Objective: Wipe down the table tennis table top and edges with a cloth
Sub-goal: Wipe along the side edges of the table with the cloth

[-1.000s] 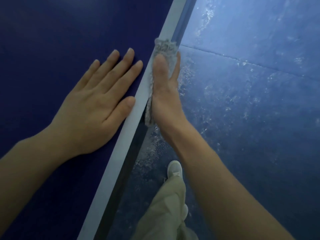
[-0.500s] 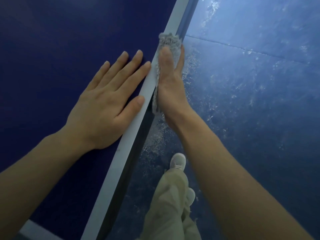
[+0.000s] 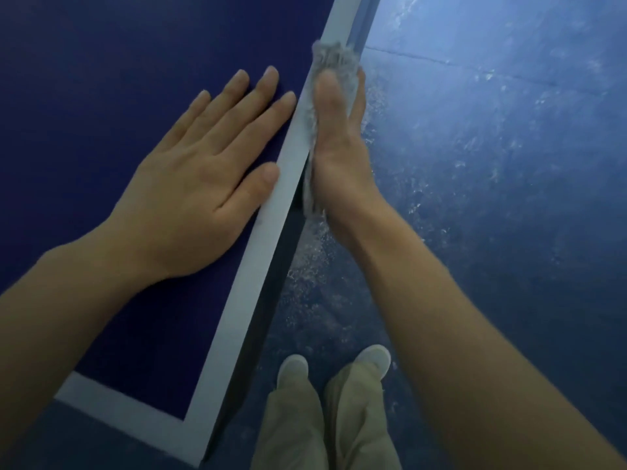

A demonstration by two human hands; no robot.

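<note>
the dark blue table top [image 3: 101,79] fills the left half of the view, bordered by a white line [image 3: 258,266] that runs along its right side and turns at the near corner. right of it lies the mottled blue floor [image 3: 492,198], crossed by a thin seam near the top. at the bottom stand two legs in pale trousers [image 3: 325,422] and light shoes [image 3: 373,357]. the left hand [image 3: 200,184] lies flat on the table top, fingers spread and holding nothing, thumb tip at the white line. the right hand [image 3: 339,144] is stretched straight along the table's side edge — palm pressing the grey cloth [image 3: 330,59] against that edge, not curled round it. the cloth pokes out past the fingertips and lower down by the wrist.
</note>
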